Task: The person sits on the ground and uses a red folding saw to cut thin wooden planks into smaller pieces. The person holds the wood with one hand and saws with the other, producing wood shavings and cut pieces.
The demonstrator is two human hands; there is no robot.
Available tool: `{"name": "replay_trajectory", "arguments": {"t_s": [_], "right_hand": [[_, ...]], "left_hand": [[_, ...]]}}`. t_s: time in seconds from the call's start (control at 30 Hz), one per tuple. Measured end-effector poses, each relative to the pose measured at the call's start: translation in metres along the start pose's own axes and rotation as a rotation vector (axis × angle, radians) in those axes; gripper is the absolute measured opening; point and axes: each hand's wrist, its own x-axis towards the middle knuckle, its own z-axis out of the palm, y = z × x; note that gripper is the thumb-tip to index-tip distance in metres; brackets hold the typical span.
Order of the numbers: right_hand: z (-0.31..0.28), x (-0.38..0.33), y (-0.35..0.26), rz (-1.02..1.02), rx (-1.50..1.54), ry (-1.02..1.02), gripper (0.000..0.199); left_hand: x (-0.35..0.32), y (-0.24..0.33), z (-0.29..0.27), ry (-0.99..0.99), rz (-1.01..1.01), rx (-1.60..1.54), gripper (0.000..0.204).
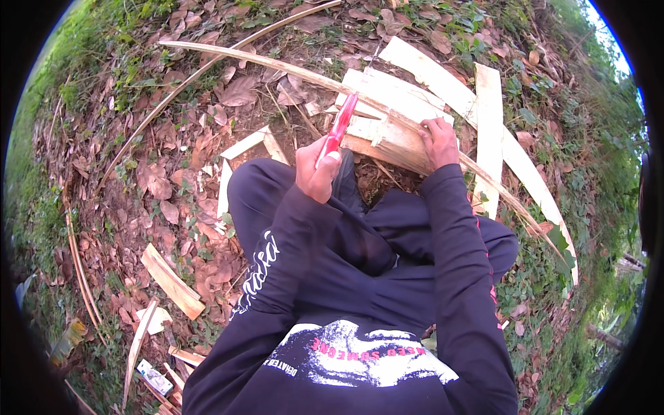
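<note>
My left hand (318, 169) is closed around a slim red tool (339, 126) with a pale part near the thumb. The tool points up and away from me; its exact kind is unclear. Just right of it lies a thick wooden block (398, 149) in front of my crossed legs. A long, thin wooden strip (297, 72) runs over the block from the far left to the right. My right hand (440, 144) grips this strip at the block's right end, thumb and fingers bent over it. Small splinters show on the block near the strip.
Wide pale boards (489, 131) lie to the right, and another long strip (162, 114) curves across the far left. Beside my left knee is an angled wooden frame piece (238, 149). A split piece (171, 280) and a small carton (154, 377) lie lower left among leaves.
</note>
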Motion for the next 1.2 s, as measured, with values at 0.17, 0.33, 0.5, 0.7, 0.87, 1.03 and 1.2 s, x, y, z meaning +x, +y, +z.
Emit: {"name": "replay_trajectory", "arguments": {"t_s": [0.17, 0.33, 0.5, 0.7, 0.87, 1.03, 1.2], "right_hand": [[-0.005, 0.002, -0.003, -0.035, 0.003, -0.001, 0.013], [-0.007, -0.002, -0.004, -0.033, 0.085, -0.019, 0.013], [-0.01, -0.016, -0.015, -0.016, 0.168, -0.061, 0.013], [-0.001, -0.006, -0.006, -0.023, 0.136, 0.001, 0.012], [0.021, 0.022, -0.016, 0.162, 0.137, 0.038, 0.023], [0.042, 0.057, -0.038, 0.52, -0.01, -0.025, 0.051], [0.044, 0.062, -0.047, 0.649, -0.144, -0.216, 0.055]], "left_hand": [[-0.001, 0.003, 0.003, 0.001, -0.016, -0.026, 0.023], [-0.004, 0.004, 0.003, -0.044, -0.018, 0.012, 0.023], [-0.005, 0.006, 0.008, -0.086, -0.028, 0.032, 0.023], [-0.002, -0.008, 0.011, -0.163, -0.109, 0.049, 0.021], [0.002, -0.024, 0.021, -0.148, -0.122, 0.164, 0.021], [0.0, -0.016, 0.024, -0.123, -0.18, 0.148, 0.023], [0.0, -0.015, 0.032, -0.139, -0.188, 0.085, 0.018]]}}
